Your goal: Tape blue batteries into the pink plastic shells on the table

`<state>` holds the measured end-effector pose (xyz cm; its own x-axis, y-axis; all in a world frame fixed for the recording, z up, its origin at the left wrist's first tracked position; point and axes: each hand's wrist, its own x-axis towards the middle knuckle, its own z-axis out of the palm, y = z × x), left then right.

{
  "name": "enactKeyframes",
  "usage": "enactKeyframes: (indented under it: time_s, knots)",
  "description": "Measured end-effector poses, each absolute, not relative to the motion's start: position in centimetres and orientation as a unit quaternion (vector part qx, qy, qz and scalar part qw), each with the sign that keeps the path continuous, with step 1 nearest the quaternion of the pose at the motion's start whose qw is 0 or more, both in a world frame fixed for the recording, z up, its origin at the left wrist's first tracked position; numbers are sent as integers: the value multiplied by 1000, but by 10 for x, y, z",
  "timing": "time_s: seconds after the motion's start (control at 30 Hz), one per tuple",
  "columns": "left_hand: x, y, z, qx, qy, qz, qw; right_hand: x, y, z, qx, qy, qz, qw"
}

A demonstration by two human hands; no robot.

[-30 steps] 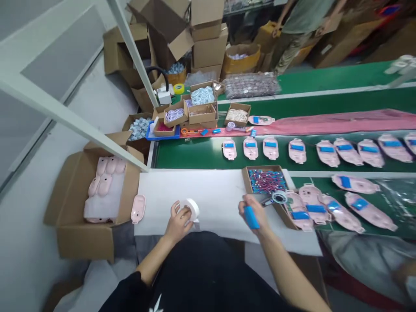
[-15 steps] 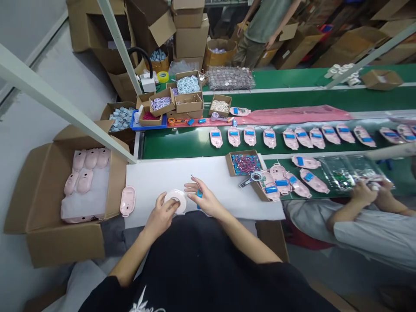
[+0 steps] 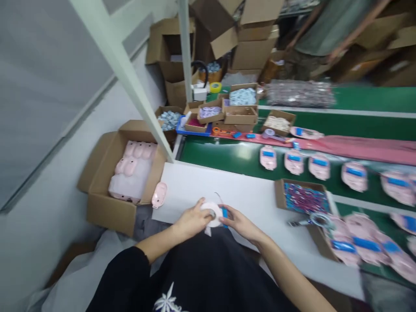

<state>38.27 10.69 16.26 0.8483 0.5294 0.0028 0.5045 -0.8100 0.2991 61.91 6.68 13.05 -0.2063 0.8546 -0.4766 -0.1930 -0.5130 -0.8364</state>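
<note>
My left hand (image 3: 194, 222) is closed on a roll of white tape (image 3: 216, 209), with fingers at its hole. A short loose tape end (image 3: 208, 231) hangs below the roll. Just right of it, my right hand (image 3: 239, 223) pinches a small blue battery (image 3: 225, 216) against or very close to the roll's side. A thin wire (image 3: 219, 197) sticks up above the battery. Both hands are over the front edge of the white sheet (image 3: 188, 184). To the left lies a pink plastic shell (image 3: 159, 194).
An open carton (image 3: 97, 210) at left holds several pink shells. At right stand a box of wired parts (image 3: 280, 195), a tape roll (image 3: 320, 219) and pink shells with blue batteries (image 3: 365, 234). More shells line the green belt (image 3: 221, 154). A slanted post (image 3: 136, 93) rises at left.
The view has swung right-to-left, so everything sits further right. My right hand has come in to the tape roll with the blue battery, its fingers now closer together.
</note>
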Motion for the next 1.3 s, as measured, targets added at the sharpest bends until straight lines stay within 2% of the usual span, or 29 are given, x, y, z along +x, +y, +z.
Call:
enactKeyframes:
  time_s: [0.07,0.23,0.43,0.53,0.67,0.87,0.97,1.17,1.3]
  knots:
    - [390,112,157,953,269,33,134,615,61,117,-520,-279,706,391]
    - [410,117,129,943,307,15,128,592,60,82,-518,-72,613,592]
    - [421,138,60,910,313,-21,271,651,132,67,-513,11,476,714]
    - [415,165,24,892,329,-23,307,666,140,67,-530,-33,494,689]
    - [368,185,-7,844,422,-5,330,652,88,60,-566,-65,525,632]
    - [250,196,-12,631,741,22,227,634,14,52,-594,-64,577,557]
    - [228,202,-13,536,817,18,211,626,13,58,-585,-55,592,552]
    - [250,201,-2,480,827,64,285,608,45,77,-572,-104,575,576]
    - [292,181,21,526,742,138,393,592,71,93,-589,-268,537,541]
